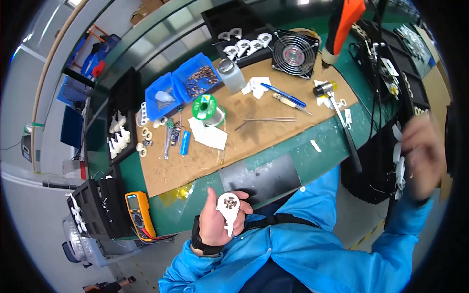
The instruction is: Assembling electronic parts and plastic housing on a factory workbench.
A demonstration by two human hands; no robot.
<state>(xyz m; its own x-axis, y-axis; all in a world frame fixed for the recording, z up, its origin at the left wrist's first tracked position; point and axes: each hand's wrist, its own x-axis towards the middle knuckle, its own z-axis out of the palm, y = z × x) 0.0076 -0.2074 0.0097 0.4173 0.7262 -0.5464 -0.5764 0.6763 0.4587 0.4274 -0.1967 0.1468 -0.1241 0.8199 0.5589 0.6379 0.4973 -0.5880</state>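
Observation:
In my left hand (211, 223), just off the table's front edge, lies a white plastic part (228, 209). It has a round head with a coppery, spoked centre and a narrow tail, and my fingers curl round it from behind. My right hand (424, 149) is far to the right, smeared by motion, so its fingers and anything in them cannot be made out. Nearest to it are several white parts (399, 168) over a black bag-like holder beside the table.
A cardboard sheet (273, 128) bears a solder spool (207, 110), tweezers (268, 119), a blue pen (284, 94), a fan (294, 54) and two blue bins (168, 80). A hammer (344, 129) overhangs the right. An orange electric screwdriver (339, 29) hangs above; a yellow multimeter (139, 215) stands left.

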